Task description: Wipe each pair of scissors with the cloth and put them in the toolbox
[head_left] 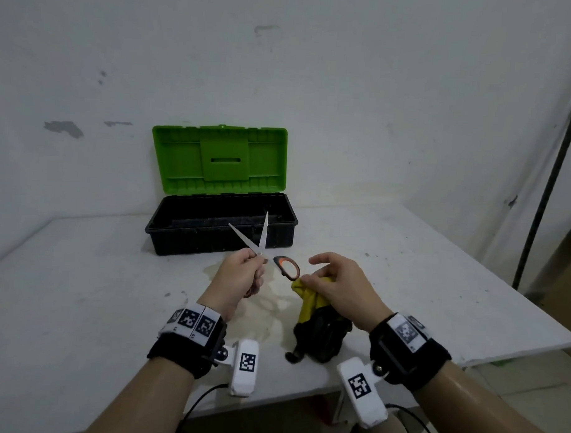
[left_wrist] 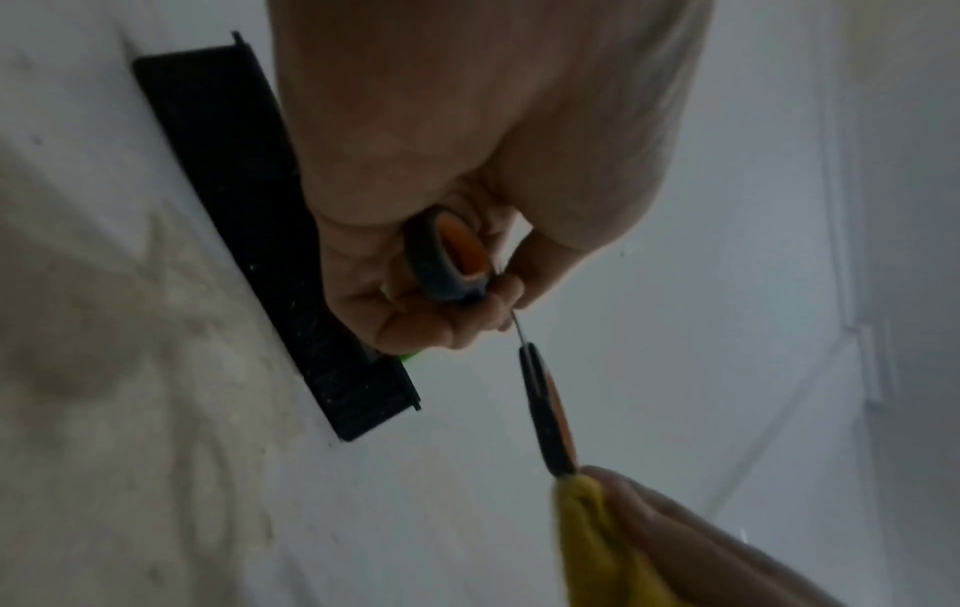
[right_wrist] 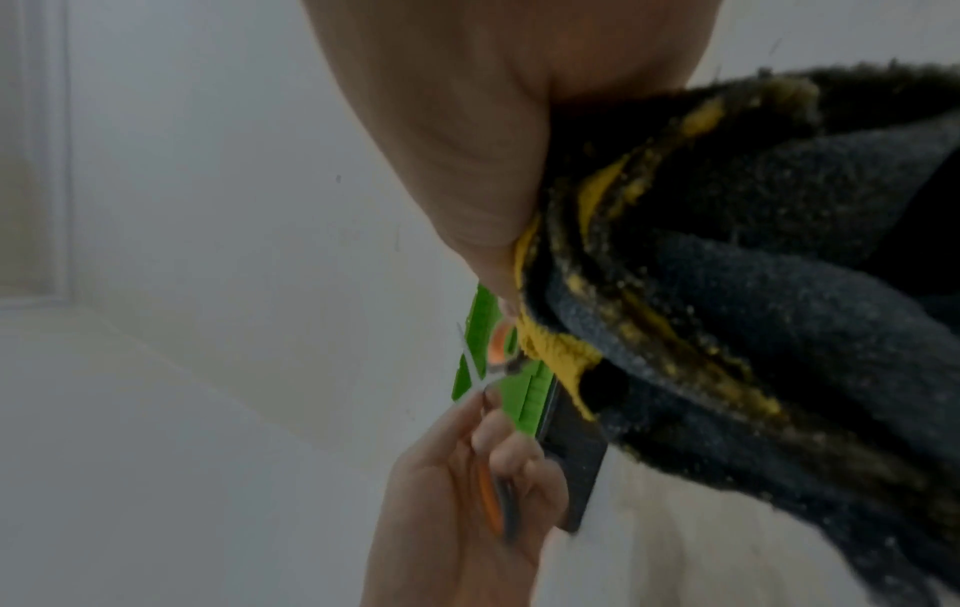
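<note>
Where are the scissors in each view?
Head: scissors centre, blades spread upward, gripped by left hand.
Left wrist: centre, orange loop in the fingers, second loop pointing down at the cloth.
Right wrist: lower centre, small.
Shared landmark: toolbox, behind them in every view.

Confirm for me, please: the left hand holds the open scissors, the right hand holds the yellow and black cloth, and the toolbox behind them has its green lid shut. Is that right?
Not quite: the toolbox is open, its green lid standing upright, as the head view shows. The rest holds: the left hand grips the open scissors, and the right hand holds the cloth.
</note>
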